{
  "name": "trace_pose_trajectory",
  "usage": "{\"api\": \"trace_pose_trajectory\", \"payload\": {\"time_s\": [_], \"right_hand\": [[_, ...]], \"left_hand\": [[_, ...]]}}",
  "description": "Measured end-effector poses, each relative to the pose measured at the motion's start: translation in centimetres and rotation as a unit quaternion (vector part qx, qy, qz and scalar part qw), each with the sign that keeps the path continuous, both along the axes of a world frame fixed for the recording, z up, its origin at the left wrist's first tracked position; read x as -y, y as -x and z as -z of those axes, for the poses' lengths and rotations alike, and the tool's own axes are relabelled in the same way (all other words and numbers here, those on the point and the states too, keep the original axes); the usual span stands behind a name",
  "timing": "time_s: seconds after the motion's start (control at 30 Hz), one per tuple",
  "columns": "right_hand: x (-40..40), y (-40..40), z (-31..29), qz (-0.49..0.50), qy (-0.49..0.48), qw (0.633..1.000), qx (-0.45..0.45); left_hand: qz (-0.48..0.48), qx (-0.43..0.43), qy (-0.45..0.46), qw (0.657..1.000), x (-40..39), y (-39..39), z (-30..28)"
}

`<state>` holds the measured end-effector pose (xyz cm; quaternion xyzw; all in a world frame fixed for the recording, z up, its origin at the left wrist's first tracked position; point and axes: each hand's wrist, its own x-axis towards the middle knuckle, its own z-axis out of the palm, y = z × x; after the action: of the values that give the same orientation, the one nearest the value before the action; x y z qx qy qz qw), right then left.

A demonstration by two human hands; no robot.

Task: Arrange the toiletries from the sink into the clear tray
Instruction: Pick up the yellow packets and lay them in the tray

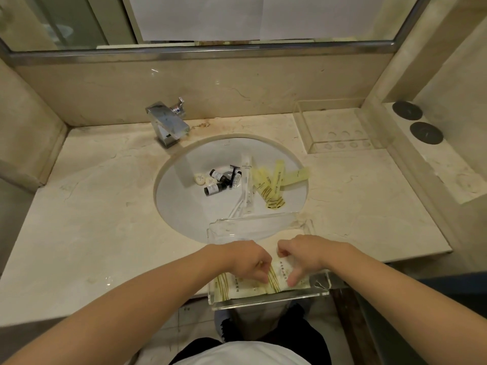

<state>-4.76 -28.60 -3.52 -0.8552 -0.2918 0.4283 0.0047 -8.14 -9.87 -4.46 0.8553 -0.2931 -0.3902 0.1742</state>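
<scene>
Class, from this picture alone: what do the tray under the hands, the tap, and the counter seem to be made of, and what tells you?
Tray: clear acrylic or glass, see-through with thick glossy edges.
Tap: polished metal, likely chrome, mirror-like reflections.
Counter: beige veined stone, probably polished marble.

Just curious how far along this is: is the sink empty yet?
Not empty. The sink holds small dark bottles, yellow sachets and white packets.
</scene>
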Motion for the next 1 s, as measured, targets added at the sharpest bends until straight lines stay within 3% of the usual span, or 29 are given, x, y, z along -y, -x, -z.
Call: {"api": "trace_pose_trajectory", "payload": {"time_s": [0.2, 0.3, 0.67, 1.0], "right_hand": [[-0.1, -0.1, 0.7, -0.130, 0.070, 0.980, 0.134], [-0.2, -0.2, 0.9, -0.160, 0.095, 0.970, 0.160], [-0.3, -1.5, -0.5, -0.065, 0.047, 0.997, 0.014], [-1.1, -1.2, 0.5, -0.137, 0.071, 0.983, 0.096]], "left_hand": [[0.020, 0.073, -0.080, 0.994, 2.1, 0.4, 0.9], [0.026, 0.087, -0.088, 0.992, 2.3, 0.3, 1.0], [0.021, 0.057, -0.052, 0.997, 1.0, -0.4, 1.0], [0.006, 0.062, -0.051, 0.997, 0.5, -0.6, 0.9]]}}
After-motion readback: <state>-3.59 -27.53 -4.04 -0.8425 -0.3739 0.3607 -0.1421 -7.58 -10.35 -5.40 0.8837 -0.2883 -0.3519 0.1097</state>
